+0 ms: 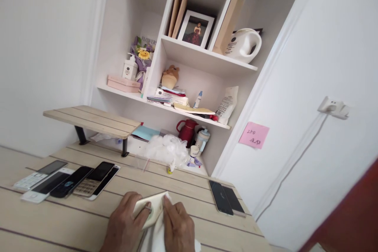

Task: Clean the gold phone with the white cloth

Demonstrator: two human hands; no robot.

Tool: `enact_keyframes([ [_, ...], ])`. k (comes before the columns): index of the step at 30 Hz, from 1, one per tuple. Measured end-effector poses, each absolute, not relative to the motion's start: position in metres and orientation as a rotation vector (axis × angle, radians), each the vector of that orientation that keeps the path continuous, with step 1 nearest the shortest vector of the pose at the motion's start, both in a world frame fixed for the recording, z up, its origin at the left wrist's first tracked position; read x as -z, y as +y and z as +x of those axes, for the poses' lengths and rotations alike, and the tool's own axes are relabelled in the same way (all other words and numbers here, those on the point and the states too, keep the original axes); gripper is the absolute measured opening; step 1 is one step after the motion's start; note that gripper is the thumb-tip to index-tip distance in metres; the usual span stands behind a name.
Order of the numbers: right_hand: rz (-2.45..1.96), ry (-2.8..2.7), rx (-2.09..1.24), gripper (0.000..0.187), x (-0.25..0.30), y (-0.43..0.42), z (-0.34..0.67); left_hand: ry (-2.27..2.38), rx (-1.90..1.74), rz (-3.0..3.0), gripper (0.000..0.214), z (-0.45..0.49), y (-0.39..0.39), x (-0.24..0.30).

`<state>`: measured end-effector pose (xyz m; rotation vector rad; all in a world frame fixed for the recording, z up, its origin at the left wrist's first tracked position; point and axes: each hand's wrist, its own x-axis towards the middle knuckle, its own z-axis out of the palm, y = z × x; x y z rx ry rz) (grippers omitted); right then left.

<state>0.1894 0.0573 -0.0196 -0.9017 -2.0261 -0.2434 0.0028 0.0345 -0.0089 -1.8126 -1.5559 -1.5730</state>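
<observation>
Near the front of the table, my left hand (123, 219) grips a pale cream-gold phone (157, 204) by its left side. The phone is tilted, and a ring-like metal piece shows by my fingers; I cannot tell if it is on the phone or worn. My right hand (179, 222) has its fingers closed on a white cloth (158, 235), pressing a bit of it to the phone's upper right corner. Part of the cloth hangs down between both hands, and its lower end is out of view.
Several phones (71, 181) lie side by side at the left, including keypad ones. Two dark phones (221, 197) rest at the right edge of the wooden table (141, 181). Behind are a raised wooden stand (94, 120), a crumpled plastic bag (167, 149), a red jug (186, 132) and white shelves (206, 57).
</observation>
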Motion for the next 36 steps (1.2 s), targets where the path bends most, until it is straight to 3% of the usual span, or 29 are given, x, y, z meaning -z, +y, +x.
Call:
enact_keyframes([
  [22,-0.88,-2.071,0.178,0.037,0.0179,0.0606,0.1937,-1.592,1.575,-1.901,0.007,0.0048,0.0337,0.0122],
  [36,-0.947,-2.012,0.219,0.037,0.0245,0.0545,0.1845,-1.848,1.759,-1.828,0.018,0.0019,0.0371,0.0128],
])
